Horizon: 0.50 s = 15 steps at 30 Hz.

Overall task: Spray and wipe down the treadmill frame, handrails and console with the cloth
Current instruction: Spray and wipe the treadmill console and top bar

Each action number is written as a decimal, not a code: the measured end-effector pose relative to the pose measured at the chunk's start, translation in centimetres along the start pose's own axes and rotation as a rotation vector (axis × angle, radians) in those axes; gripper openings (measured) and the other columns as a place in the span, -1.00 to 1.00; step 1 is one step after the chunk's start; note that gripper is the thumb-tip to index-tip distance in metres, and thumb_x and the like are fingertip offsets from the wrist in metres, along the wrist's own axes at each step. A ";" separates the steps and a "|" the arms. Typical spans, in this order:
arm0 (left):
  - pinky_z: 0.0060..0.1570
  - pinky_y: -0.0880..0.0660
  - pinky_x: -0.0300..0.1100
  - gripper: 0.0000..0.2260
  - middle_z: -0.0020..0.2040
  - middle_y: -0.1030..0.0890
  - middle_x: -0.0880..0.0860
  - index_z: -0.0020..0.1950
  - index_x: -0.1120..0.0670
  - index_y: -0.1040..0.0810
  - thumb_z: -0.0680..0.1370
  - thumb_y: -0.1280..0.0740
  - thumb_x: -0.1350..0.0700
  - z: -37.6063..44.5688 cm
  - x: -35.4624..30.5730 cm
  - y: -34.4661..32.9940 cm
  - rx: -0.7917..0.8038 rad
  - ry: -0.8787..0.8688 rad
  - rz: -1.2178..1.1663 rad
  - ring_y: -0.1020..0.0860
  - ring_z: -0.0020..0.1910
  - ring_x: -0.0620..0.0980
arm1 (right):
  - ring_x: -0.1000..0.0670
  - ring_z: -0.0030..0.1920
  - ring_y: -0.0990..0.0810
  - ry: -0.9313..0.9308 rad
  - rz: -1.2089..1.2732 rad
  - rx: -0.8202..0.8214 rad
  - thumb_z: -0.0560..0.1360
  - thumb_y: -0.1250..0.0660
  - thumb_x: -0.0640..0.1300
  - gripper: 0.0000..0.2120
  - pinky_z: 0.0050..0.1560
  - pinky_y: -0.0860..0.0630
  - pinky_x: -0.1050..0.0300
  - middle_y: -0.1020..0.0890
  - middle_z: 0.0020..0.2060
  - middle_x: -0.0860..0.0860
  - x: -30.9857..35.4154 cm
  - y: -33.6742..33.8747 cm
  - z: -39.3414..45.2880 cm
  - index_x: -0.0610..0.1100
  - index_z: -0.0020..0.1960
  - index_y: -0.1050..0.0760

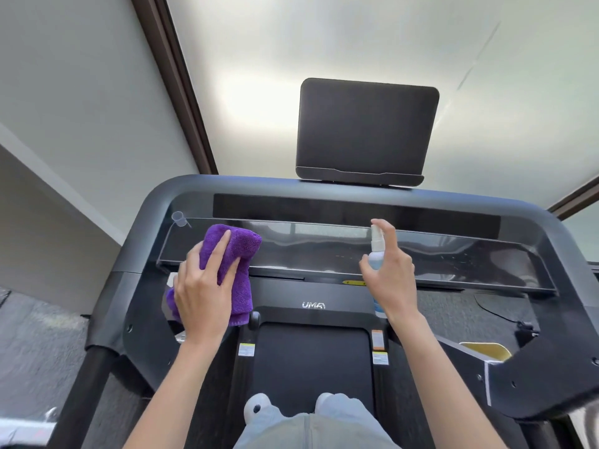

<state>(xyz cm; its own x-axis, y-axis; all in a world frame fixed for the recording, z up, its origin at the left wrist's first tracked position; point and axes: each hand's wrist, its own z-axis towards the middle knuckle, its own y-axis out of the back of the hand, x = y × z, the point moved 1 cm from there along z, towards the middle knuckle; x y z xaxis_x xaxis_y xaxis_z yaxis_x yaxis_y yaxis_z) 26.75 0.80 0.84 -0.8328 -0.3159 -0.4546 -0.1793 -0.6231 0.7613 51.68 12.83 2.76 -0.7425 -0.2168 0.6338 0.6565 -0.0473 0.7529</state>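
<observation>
Head view: left hand (pixel 202 294) presses the purple cloth (pixel 231 254) flat-fingered on the console's (pixel 421 254) left end. Right hand (pixel 393 277) grips the spray bottle (pixel 377 251) near the console's middle. The console's long axis runs rightward from the cloth.

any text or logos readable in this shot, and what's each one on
"UMA": pale logo on the dark treadmill crossbar below the console.
Warning stickers on the side rails beside the belt: print too small to read.
Yellow tag under the console edge: unreadable.
Spray bottle in the right hand: no legible label.
Purple cloth under the left hand: no text.
</observation>
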 end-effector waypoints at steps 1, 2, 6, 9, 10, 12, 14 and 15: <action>-0.05 -0.48 0.12 -0.59 0.15 -0.57 0.18 0.38 -0.01 -0.53 0.53 -0.43 0.11 -0.1 -0.6 -0.1 0.006 -0.008 -0.008 -0.57 -0.03 0.23 | -0.13 -0.38 -0.45 0.001 0.002 -0.001 0.49 -0.33 -0.30 -0.43 -0.23 -0.48 -0.02 -0.41 -0.43 0.00 -0.1 0.1 0.1 0.03 0.43 -0.30; -0.05 -0.48 0.12 -0.58 0.15 -0.57 0.18 0.38 -0.01 -0.53 0.53 -0.43 0.11 -0.1 -1.1 -0.2 0.011 -0.011 -0.014 -0.57 -0.03 0.23 | -0.12 -0.38 -0.45 0.001 0.011 -0.001 0.49 -0.33 -0.30 -0.44 -0.21 -0.48 -0.03 -0.42 -0.43 0.00 -0.3 0.2 0.1 0.02 0.42 -0.31; -0.05 -0.48 0.11 -0.58 0.18 -0.57 0.18 0.39 -0.02 -0.52 0.53 -0.43 0.12 -0.4 -2.7 -0.3 0.032 -0.012 -0.029 -0.56 -0.04 0.22 | -0.05 -0.46 -0.34 -0.025 0.062 -0.043 0.45 -0.32 -0.34 -0.48 -0.07 -0.43 0.00 -0.34 -0.51 0.00 -1.0 0.3 0.3 -0.06 0.36 -0.36; -0.05 -0.49 0.12 -0.58 0.18 -0.57 0.18 0.39 -0.01 -0.51 0.53 -0.43 0.12 -0.5 -3.6 -0.3 0.047 -0.017 -0.035 -0.55 -0.04 0.22 | -0.12 -0.41 -0.39 -0.048 0.020 -0.029 0.45 -0.31 -0.33 -0.47 -0.11 -0.39 0.01 -0.37 -0.48 -0.01 -1.7 0.7 0.5 -0.07 0.38 -0.34; -0.05 -0.49 0.12 -0.58 0.19 -0.57 0.18 0.40 -0.01 -0.51 0.54 -0.43 0.12 -0.6 -3.8 -0.3 0.052 -0.017 -0.037 -0.55 -0.04 0.21 | -0.15 -0.37 -0.42 -0.057 0.001 -0.017 0.46 -0.31 -0.32 -0.46 -0.13 -0.37 0.03 -0.40 -0.46 -0.01 -1.9 0.9 0.5 -0.06 0.39 -0.33; -0.04 -0.49 0.12 -0.58 0.19 -0.57 0.18 0.40 -0.01 -0.50 0.54 -0.42 0.11 -0.7 -4.2 -0.4 0.062 -0.014 -0.048 -0.55 -0.03 0.21 | -0.18 -0.34 -0.47 -0.060 -0.006 -0.025 0.46 -0.31 -0.33 -0.44 -0.18 -0.38 0.02 -0.45 -0.42 -0.07 -2.5 1.5 0.2 -0.05 0.41 -0.32; -0.04 -0.49 0.12 -0.57 0.20 -0.56 0.17 0.41 -0.01 -0.50 0.54 -0.42 0.11 -0.8 -4.6 -0.6 0.072 -0.022 -0.056 -0.55 -0.02 0.20 | -0.18 -0.35 -0.47 -0.062 -0.002 -0.066 0.45 -0.31 -0.35 -0.41 -0.26 -0.42 0.00 -0.45 -0.41 -0.08 -3.1 2.4 -0.2 -0.03 0.43 -0.32; -0.04 -0.49 0.12 -0.57 0.20 -0.56 0.17 0.41 -0.01 -0.50 0.54 -0.42 0.10 -0.8 -4.9 -0.7 0.075 -0.030 -0.058 -0.55 -0.02 0.20 | -0.17 -0.36 -0.46 -0.068 -0.007 -0.083 0.45 -0.31 -0.36 -0.40 -0.28 -0.42 -0.01 -0.43 -0.42 -0.06 -3.5 2.9 -0.3 -0.02 0.43 -0.32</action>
<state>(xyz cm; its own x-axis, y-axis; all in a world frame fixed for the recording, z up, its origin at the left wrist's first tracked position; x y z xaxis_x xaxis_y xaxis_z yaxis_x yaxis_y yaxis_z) 31.37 2.21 2.13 -0.8350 -0.2588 -0.4856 -0.2654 -0.5837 0.7674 56.20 13.13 2.63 -0.7526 -0.1494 0.6413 0.6579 -0.1293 0.7420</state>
